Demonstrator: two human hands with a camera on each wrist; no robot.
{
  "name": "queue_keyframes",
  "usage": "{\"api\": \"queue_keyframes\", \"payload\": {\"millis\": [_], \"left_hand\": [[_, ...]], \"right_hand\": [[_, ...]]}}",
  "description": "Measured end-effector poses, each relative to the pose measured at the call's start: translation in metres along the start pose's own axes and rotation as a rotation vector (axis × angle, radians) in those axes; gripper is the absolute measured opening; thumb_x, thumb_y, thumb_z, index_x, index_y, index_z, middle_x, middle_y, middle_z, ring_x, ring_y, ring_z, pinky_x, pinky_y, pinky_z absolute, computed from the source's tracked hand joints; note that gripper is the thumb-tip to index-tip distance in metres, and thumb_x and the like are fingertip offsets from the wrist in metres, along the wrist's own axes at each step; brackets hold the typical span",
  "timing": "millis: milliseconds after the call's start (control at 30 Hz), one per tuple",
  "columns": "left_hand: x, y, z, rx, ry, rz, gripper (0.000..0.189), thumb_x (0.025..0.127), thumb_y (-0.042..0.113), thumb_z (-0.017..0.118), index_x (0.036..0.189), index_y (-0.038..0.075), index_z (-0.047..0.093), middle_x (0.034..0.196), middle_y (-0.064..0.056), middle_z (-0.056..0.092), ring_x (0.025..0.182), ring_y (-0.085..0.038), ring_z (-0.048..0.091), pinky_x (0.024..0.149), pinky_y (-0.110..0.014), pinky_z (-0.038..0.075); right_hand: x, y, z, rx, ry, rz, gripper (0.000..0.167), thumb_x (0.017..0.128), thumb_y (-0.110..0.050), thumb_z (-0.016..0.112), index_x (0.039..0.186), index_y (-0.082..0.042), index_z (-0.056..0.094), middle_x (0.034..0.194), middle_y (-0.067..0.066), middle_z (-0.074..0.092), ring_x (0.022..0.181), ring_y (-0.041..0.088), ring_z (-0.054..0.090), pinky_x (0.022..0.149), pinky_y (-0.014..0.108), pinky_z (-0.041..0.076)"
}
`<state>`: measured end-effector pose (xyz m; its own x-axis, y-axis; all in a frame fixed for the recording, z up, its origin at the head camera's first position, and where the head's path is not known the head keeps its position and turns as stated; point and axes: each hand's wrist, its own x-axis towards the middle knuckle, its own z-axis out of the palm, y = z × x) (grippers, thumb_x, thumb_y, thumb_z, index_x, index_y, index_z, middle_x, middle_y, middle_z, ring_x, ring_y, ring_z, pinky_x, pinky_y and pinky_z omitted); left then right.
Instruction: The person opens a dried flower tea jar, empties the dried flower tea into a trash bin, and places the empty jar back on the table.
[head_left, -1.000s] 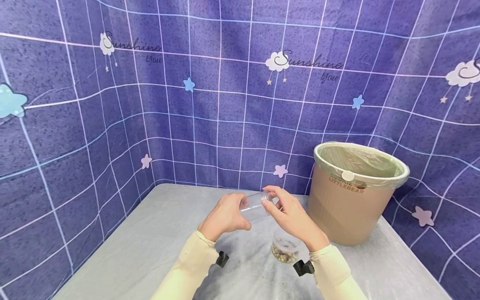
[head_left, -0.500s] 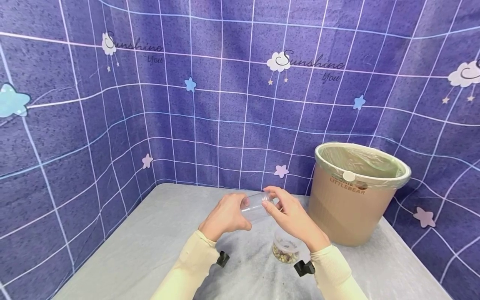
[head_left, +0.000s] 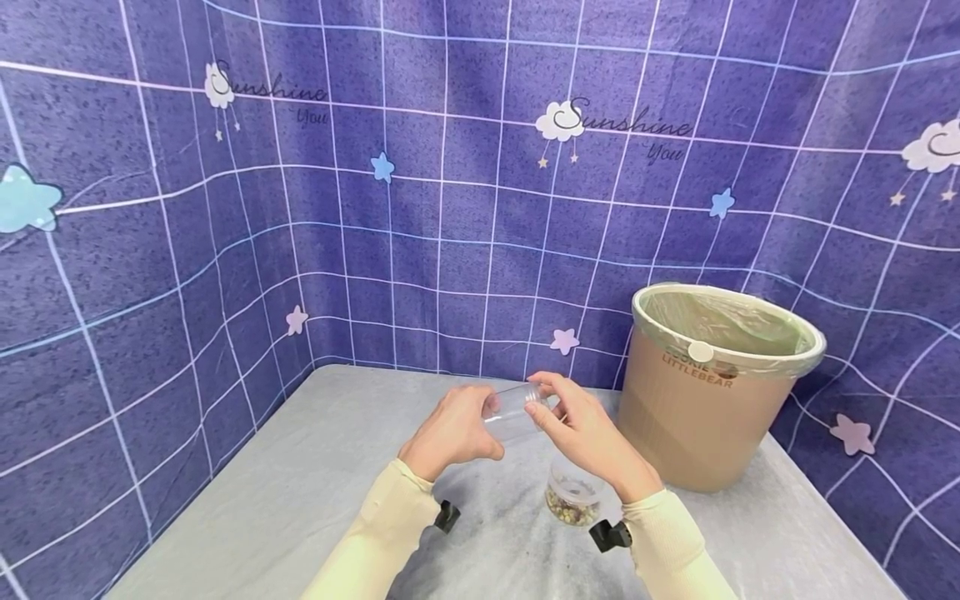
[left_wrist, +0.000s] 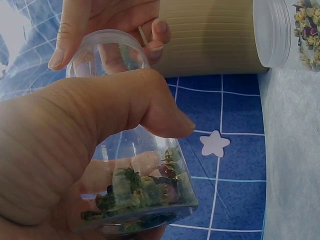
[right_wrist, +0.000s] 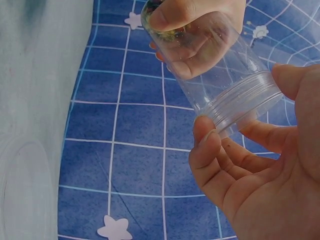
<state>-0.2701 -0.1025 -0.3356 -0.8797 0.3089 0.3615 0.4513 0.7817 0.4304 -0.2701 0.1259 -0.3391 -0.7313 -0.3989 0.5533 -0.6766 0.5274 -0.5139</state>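
Both hands hold a clear plastic jar (head_left: 510, 421) tilted above the table. My left hand (head_left: 453, 429) grips it round the base end, thumb across the side in the left wrist view. Dried flower buds (left_wrist: 137, 190), greenish and dark red, lie in that lower end. With fingertips and thumb, my right hand (head_left: 585, 429) grips the ridged clear rim (right_wrist: 245, 97) at the raised end. A second clear jar (head_left: 573, 504), partly filled with dried buds, stands on the table below the right hand and is partly hidden by it.
A tan bin (head_left: 697, 425) with a green plastic liner (head_left: 712, 321) stands at the right, close beyond the right hand. A grey cloth covers the table (head_left: 315, 483). Blue gridded curtain (head_left: 450, 208) surrounds the back and sides.
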Motion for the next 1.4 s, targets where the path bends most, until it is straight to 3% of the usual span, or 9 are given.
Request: {"api": "queue_keyframes", "payload": {"millis": [233, 533, 833, 1067, 1400], "left_hand": [[0.0000, -0.0007, 0.0006, -0.006, -0.012, -0.004, 0.045, 0.056, 0.016, 0.088, 0.094, 0.014, 0.064, 0.087, 0.003, 0.062, 0.078, -0.016, 0.057, 0.072, -0.034, 0.051], [0.0003, -0.0012, 0.0008, 0.001, -0.018, -0.006, 0.046, 0.057, 0.017, 0.089, 0.096, 0.014, 0.065, 0.089, 0.003, 0.062, 0.079, -0.015, 0.057, 0.073, -0.034, 0.051], [-0.0001, -0.0010, 0.0005, 0.001, -0.018, 0.003, 0.044, 0.058, 0.017, 0.088, 0.095, 0.013, 0.064, 0.088, 0.001, 0.063, 0.076, -0.016, 0.056, 0.070, -0.034, 0.049], [0.0005, -0.0014, 0.0011, 0.011, -0.016, 0.009, 0.044, 0.058, 0.017, 0.088, 0.094, 0.014, 0.064, 0.085, 0.003, 0.060, 0.075, -0.016, 0.055, 0.068, -0.033, 0.049], [0.0009, -0.0012, 0.0015, 0.006, -0.024, -0.004, 0.045, 0.057, 0.016, 0.088, 0.095, 0.014, 0.065, 0.087, 0.004, 0.061, 0.077, -0.016, 0.057, 0.070, -0.034, 0.050]], "right_hand": [[-0.0005, -0.0005, 0.0001, 0.013, -0.007, 0.008, 0.042, 0.101, -0.038, 0.065, 0.140, -0.024, 0.057, 0.123, 0.010, 0.069, 0.075, 0.014, 0.063, 0.066, 0.028, 0.051], [-0.0008, 0.0000, 0.0003, 0.000, -0.011, 0.015, 0.041, 0.102, -0.041, 0.064, 0.139, -0.026, 0.056, 0.124, 0.009, 0.069, 0.074, 0.008, 0.060, 0.066, 0.028, 0.051], [-0.0007, 0.0003, 0.0005, 0.005, -0.020, 0.012, 0.044, 0.102, -0.040, 0.063, 0.140, -0.018, 0.057, 0.123, 0.009, 0.068, 0.073, 0.007, 0.060, 0.064, 0.028, 0.051], [-0.0002, 0.0014, 0.0000, 0.002, -0.030, 0.023, 0.039, 0.102, -0.041, 0.063, 0.138, -0.027, 0.057, 0.123, 0.006, 0.068, 0.073, 0.007, 0.061, 0.065, 0.028, 0.052], [0.0000, 0.0012, -0.0010, 0.001, -0.044, 0.030, 0.046, 0.102, -0.042, 0.063, 0.141, -0.020, 0.056, 0.126, 0.011, 0.068, 0.075, 0.009, 0.060, 0.065, 0.028, 0.051]]}}
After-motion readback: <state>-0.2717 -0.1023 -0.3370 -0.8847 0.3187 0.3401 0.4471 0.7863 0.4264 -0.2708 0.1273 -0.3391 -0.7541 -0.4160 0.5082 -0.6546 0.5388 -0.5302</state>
